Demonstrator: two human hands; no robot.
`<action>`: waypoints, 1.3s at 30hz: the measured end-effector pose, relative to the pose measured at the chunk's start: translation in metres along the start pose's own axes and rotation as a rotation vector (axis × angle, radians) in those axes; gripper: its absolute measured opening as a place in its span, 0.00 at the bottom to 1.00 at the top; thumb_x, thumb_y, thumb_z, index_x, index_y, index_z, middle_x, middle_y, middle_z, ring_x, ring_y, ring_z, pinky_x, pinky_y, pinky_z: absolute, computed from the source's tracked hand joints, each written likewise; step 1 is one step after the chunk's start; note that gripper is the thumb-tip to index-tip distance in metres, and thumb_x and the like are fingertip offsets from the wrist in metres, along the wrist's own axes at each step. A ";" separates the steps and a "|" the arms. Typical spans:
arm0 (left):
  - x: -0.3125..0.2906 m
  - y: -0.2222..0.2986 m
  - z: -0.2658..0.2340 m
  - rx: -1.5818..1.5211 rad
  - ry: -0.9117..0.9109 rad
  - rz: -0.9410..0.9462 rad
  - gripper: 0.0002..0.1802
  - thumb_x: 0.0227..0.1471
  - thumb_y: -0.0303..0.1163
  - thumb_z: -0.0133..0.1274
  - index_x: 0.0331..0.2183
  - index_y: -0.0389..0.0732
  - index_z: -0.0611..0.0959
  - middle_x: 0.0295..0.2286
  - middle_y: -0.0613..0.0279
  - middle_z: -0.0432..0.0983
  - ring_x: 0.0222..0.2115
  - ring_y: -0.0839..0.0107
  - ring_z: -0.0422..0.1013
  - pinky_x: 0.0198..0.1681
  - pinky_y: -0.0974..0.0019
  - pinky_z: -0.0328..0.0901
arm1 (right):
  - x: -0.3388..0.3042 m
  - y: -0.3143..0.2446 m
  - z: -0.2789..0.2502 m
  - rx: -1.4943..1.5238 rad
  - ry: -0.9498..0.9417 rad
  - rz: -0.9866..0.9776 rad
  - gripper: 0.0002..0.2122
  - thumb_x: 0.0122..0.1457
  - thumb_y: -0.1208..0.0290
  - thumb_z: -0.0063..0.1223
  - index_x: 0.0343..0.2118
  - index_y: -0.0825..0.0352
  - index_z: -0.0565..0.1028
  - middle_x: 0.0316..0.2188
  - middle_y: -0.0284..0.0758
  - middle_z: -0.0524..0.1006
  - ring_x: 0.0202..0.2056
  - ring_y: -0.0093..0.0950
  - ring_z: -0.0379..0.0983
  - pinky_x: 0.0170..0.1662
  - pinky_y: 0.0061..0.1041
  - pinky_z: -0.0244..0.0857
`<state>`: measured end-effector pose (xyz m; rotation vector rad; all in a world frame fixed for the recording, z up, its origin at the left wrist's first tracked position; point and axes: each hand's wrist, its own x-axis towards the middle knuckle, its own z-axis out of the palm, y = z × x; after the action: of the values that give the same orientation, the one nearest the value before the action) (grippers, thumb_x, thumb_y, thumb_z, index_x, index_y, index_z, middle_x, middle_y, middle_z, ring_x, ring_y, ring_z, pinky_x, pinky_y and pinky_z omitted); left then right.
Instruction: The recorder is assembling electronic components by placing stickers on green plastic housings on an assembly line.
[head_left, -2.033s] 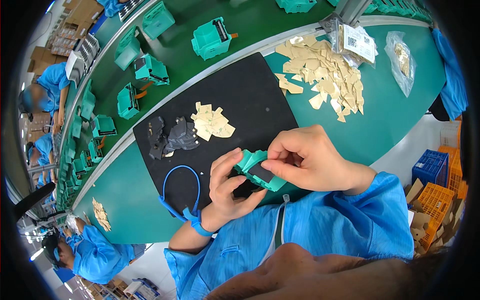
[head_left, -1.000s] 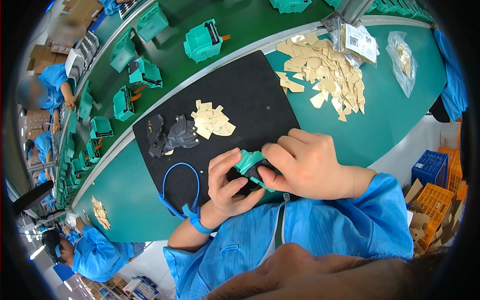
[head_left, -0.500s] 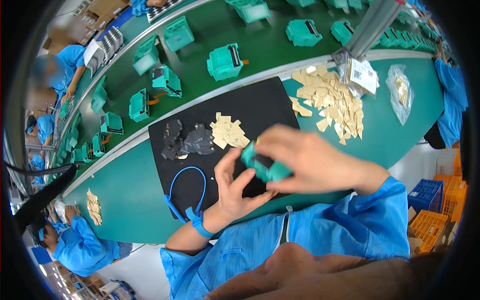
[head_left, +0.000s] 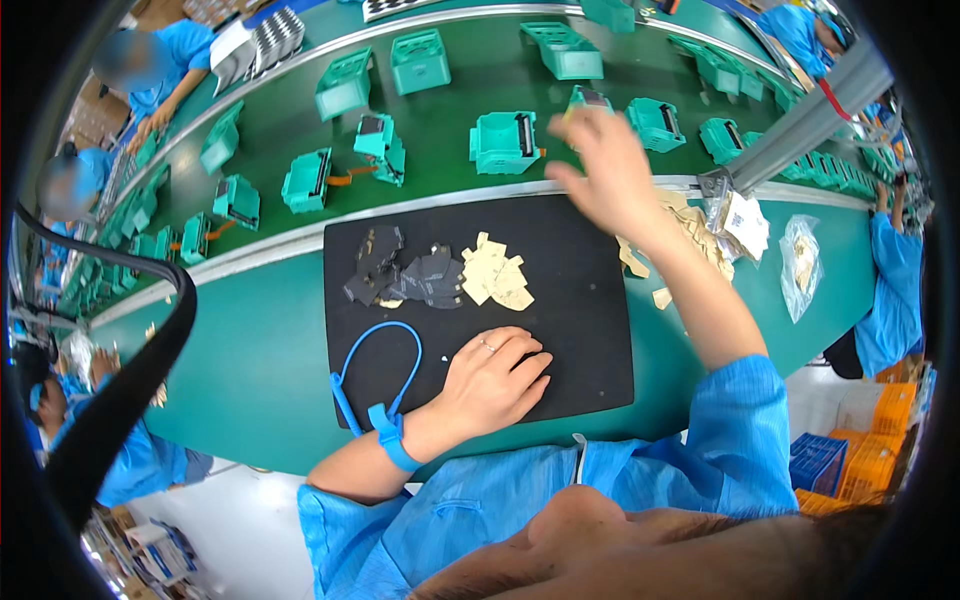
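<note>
Head view: right hand [head_left: 610,170] is over the far belt [head_left: 435,130], thumb and fingers apart, green housing [head_left: 588,97] just beyond, can't tell if touching; left hand [head_left: 495,375] rests on black mat [head_left: 580,290], fingers slightly apart.

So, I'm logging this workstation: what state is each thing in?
Left hand: palm down, relaxed
Right hand: blurred, over conveyor, at a green housing; grip unclear
Black mat: lying flat
Blue cord: looped
Blue wrist strap: fastened
Dark pieces: heaped
Cream pieces: heaped
Clear bag: lying down, partly filled
</note>
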<state>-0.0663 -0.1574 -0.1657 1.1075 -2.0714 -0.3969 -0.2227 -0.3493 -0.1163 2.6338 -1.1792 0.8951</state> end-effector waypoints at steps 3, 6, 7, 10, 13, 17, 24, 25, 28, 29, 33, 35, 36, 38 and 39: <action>0.002 -0.003 0.002 0.042 -0.031 0.054 0.12 0.33 0.29 0.61 0.27 0.40 0.80 0.30 0.62 0.73 0.37 0.63 0.70 0.38 0.62 0.66 | -0.031 -0.036 -0.006 0.348 -0.464 -0.165 0.12 0.42 0.71 0.60 0.32 0.65 0.75 0.34 0.36 0.71 0.38 0.36 0.67 0.41 0.34 0.64; 0.004 -0.003 0.002 0.040 -0.030 0.069 0.11 0.33 0.28 0.60 0.27 0.40 0.80 0.29 0.62 0.73 0.35 0.64 0.71 0.37 0.62 0.67 | -0.046 -0.046 0.011 0.373 -0.486 -0.172 0.11 0.41 0.73 0.61 0.30 0.65 0.75 0.32 0.35 0.70 0.37 0.35 0.67 0.41 0.32 0.64; 0.004 -0.004 0.002 0.025 -0.021 0.066 0.11 0.33 0.27 0.60 0.27 0.40 0.80 0.28 0.62 0.74 0.34 0.64 0.71 0.35 0.63 0.67 | -0.046 -0.044 0.015 0.406 -0.502 -0.081 0.11 0.41 0.74 0.61 0.30 0.65 0.74 0.31 0.34 0.70 0.37 0.34 0.67 0.40 0.31 0.63; 0.002 -0.006 0.003 -0.077 0.060 -0.032 0.11 0.34 0.25 0.60 0.27 0.39 0.80 0.27 0.62 0.74 0.31 0.63 0.72 0.33 0.64 0.67 | -0.043 -0.043 0.017 0.430 -0.563 0.049 0.10 0.42 0.75 0.61 0.28 0.66 0.73 0.30 0.33 0.68 0.37 0.33 0.65 0.39 0.30 0.61; 0.003 -0.015 0.000 -0.203 0.270 -0.185 0.12 0.39 0.19 0.58 0.32 0.36 0.80 0.30 0.57 0.73 0.30 0.66 0.72 0.32 0.69 0.67 | -0.046 -0.042 0.017 0.420 -0.518 0.007 0.07 0.43 0.75 0.60 0.26 0.66 0.72 0.27 0.33 0.70 0.34 0.32 0.68 0.35 0.29 0.62; 0.007 -0.017 -0.003 -0.369 0.385 -0.363 0.16 0.43 0.18 0.56 0.39 0.33 0.78 0.36 0.56 0.71 0.30 0.75 0.69 0.29 0.76 0.66 | -0.054 -0.054 -0.012 0.823 -0.513 0.128 0.05 0.44 0.78 0.58 0.24 0.67 0.72 0.22 0.34 0.72 0.26 0.30 0.69 0.28 0.29 0.62; 0.003 -0.020 0.005 -0.656 0.320 -0.568 0.04 0.42 0.19 0.56 0.26 0.33 0.80 0.22 0.61 0.74 0.24 0.72 0.71 0.27 0.74 0.65 | -0.075 -0.073 -0.025 0.438 -0.114 -0.182 0.05 0.40 0.75 0.57 0.22 0.64 0.72 0.24 0.31 0.67 0.26 0.28 0.65 0.27 0.26 0.58; 0.005 -0.021 0.004 -0.656 0.314 -0.569 0.04 0.42 0.19 0.56 0.26 0.33 0.80 0.22 0.61 0.74 0.24 0.72 0.71 0.27 0.74 0.65 | -0.079 -0.074 -0.023 0.360 -0.078 -0.245 0.05 0.39 0.74 0.56 0.22 0.64 0.72 0.24 0.31 0.67 0.26 0.28 0.65 0.27 0.25 0.57; 0.010 -0.021 0.000 -0.350 0.279 -0.287 0.05 0.40 0.18 0.56 0.25 0.34 0.80 0.23 0.61 0.75 0.24 0.69 0.71 0.27 0.70 0.65 | -0.081 -0.076 -0.021 0.256 -0.014 -0.346 0.07 0.35 0.73 0.53 0.21 0.66 0.72 0.23 0.31 0.67 0.25 0.26 0.64 0.26 0.24 0.56; 0.011 -0.021 0.000 -0.294 0.275 -0.243 0.05 0.39 0.17 0.56 0.25 0.34 0.79 0.23 0.61 0.75 0.23 0.68 0.71 0.28 0.69 0.64 | -0.082 -0.077 -0.022 0.228 -0.019 -0.397 0.07 0.34 0.74 0.52 0.20 0.67 0.72 0.22 0.31 0.67 0.25 0.26 0.64 0.26 0.24 0.56; 0.010 -0.016 0.002 -0.225 0.244 -0.210 0.06 0.37 0.16 0.55 0.23 0.35 0.79 0.23 0.59 0.75 0.24 0.64 0.70 0.28 0.67 0.64 | -0.089 -0.076 -0.021 0.241 -0.044 -0.457 0.09 0.33 0.76 0.54 0.22 0.68 0.71 0.24 0.33 0.68 0.22 0.27 0.64 0.22 0.24 0.57; 0.011 -0.015 0.003 -0.295 0.234 -0.237 0.06 0.37 0.15 0.55 0.23 0.35 0.79 0.23 0.58 0.75 0.24 0.64 0.71 0.29 0.67 0.64 | -0.090 -0.074 -0.021 0.267 -0.046 -0.441 0.09 0.34 0.76 0.55 0.22 0.68 0.71 0.23 0.33 0.68 0.22 0.27 0.64 0.22 0.24 0.58; 0.011 -0.014 0.003 -0.367 0.226 -0.264 0.06 0.37 0.15 0.55 0.23 0.34 0.79 0.23 0.58 0.75 0.25 0.64 0.71 0.30 0.67 0.64 | -0.090 -0.071 -0.022 0.357 -0.064 -0.375 0.09 0.34 0.75 0.55 0.22 0.68 0.71 0.23 0.32 0.68 0.23 0.27 0.65 0.23 0.25 0.58; 0.012 -0.011 0.005 -0.374 0.220 -0.269 0.06 0.37 0.15 0.55 0.23 0.34 0.79 0.22 0.58 0.75 0.25 0.64 0.71 0.30 0.67 0.64 | -0.091 -0.068 -0.026 0.450 -0.082 -0.310 0.09 0.34 0.75 0.55 0.22 0.68 0.71 0.23 0.32 0.69 0.24 0.27 0.66 0.23 0.25 0.59; 0.013 -0.010 0.006 -0.384 0.215 -0.272 0.05 0.37 0.15 0.55 0.22 0.35 0.79 0.22 0.57 0.75 0.24 0.64 0.71 0.29 0.67 0.64 | -0.091 -0.068 -0.032 0.404 -0.129 -0.317 0.08 0.35 0.75 0.56 0.22 0.68 0.71 0.23 0.32 0.69 0.24 0.28 0.66 0.24 0.25 0.59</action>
<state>-0.0694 -0.1741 -0.1692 1.1388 -1.5776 -0.7409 -0.2368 -0.2335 -0.1330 3.1174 -0.6170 0.9975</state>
